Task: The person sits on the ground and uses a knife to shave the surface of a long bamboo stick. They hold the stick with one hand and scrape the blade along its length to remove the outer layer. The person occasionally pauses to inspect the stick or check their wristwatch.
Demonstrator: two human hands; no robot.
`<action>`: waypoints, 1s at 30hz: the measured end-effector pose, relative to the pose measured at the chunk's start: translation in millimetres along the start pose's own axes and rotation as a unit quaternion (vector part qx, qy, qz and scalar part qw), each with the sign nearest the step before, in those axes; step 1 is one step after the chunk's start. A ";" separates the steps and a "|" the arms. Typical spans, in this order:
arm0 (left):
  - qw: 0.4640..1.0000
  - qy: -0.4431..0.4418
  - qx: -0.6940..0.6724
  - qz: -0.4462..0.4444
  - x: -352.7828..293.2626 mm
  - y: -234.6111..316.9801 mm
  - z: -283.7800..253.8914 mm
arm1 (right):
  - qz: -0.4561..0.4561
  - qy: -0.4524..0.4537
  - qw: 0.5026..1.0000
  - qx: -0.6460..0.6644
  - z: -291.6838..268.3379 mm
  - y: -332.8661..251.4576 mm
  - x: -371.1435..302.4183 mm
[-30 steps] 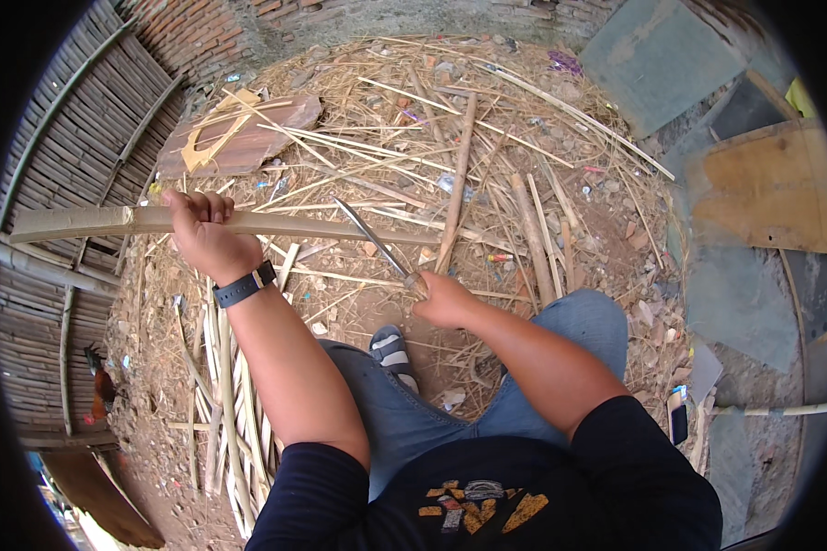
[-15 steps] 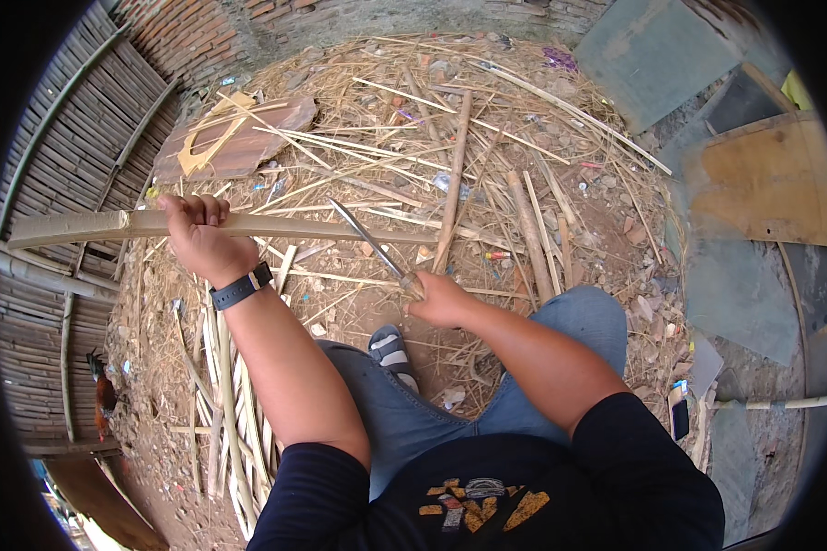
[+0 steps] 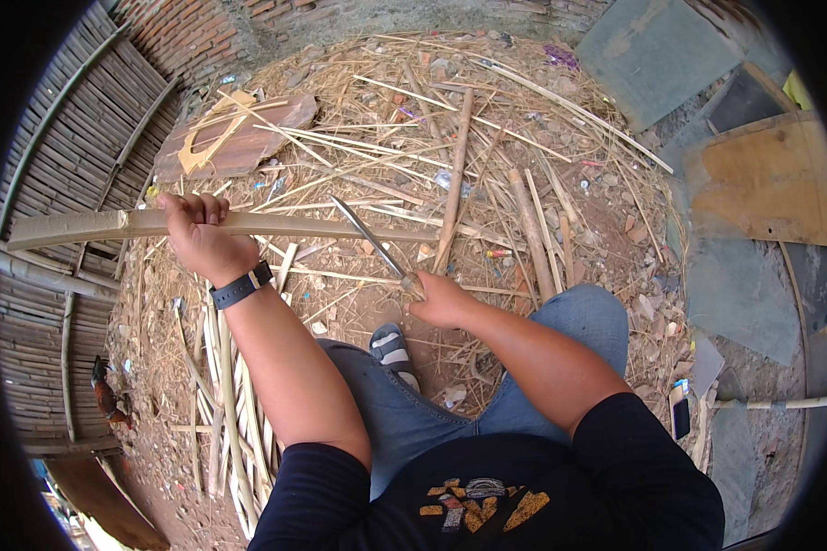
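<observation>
My left hand (image 3: 200, 237) grips a long, pale split bamboo strip (image 3: 312, 227) with its fingers wrapped over it. The strip runs from far left to the middle, roughly level across my view. In my right hand (image 3: 438, 300) is the handle of a machete (image 3: 370, 241), its long narrow blade slanting up and to the left. The blade's tip comes close to the strip's near edge or crosses it; I cannot tell whether they touch. A dark watch band (image 3: 241, 286) circles my left wrist.
Loose bamboo strips (image 3: 234, 413) lie left of my legs. Thicker poles (image 3: 530, 230) and more strips litter the dirt ahead. A brown board (image 3: 285, 129) lies at far left, by a bamboo wall (image 3: 37, 321). A rooster (image 3: 106, 395) stands near that wall. At right are a phone (image 3: 679, 410) and grey sheets (image 3: 740, 294).
My hands, the bamboo strip and the machete have hardly moved. The rooster at the left has turned and shifted a little toward the right.
</observation>
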State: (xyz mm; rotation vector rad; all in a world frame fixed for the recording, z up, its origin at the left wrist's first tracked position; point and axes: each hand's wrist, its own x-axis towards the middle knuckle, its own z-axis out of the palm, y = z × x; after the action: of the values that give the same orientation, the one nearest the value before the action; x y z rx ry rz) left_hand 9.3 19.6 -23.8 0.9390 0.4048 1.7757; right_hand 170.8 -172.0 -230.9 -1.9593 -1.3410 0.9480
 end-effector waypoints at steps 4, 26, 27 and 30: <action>1.000 0.010 0.005 0.008 0.4 0.4 1.3 | 0.024 -0.027 0.999 -0.014 -8.2 -10.6 -1.9; 1.000 0.008 0.003 -0.010 2.3 -4.5 -2.7 | 0.049 -0.031 0.998 -0.006 -4.3 -2.9 -1.7; 1.000 0.008 0.003 -0.009 2.3 -4.6 -2.3 | 0.049 -0.031 0.998 -0.005 -4.0 -2.2 -1.6; 1.000 0.024 0.005 -0.011 -0.1 -2.9 1.6 | 0.048 -0.028 0.998 -0.005 -1.4 2.3 0.3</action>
State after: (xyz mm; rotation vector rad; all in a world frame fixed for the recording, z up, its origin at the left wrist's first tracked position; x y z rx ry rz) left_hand 12.4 20.4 -24.7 0.8968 0.4550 1.7804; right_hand 173.3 -172.5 -231.9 -2.0336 -1.2941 1.0513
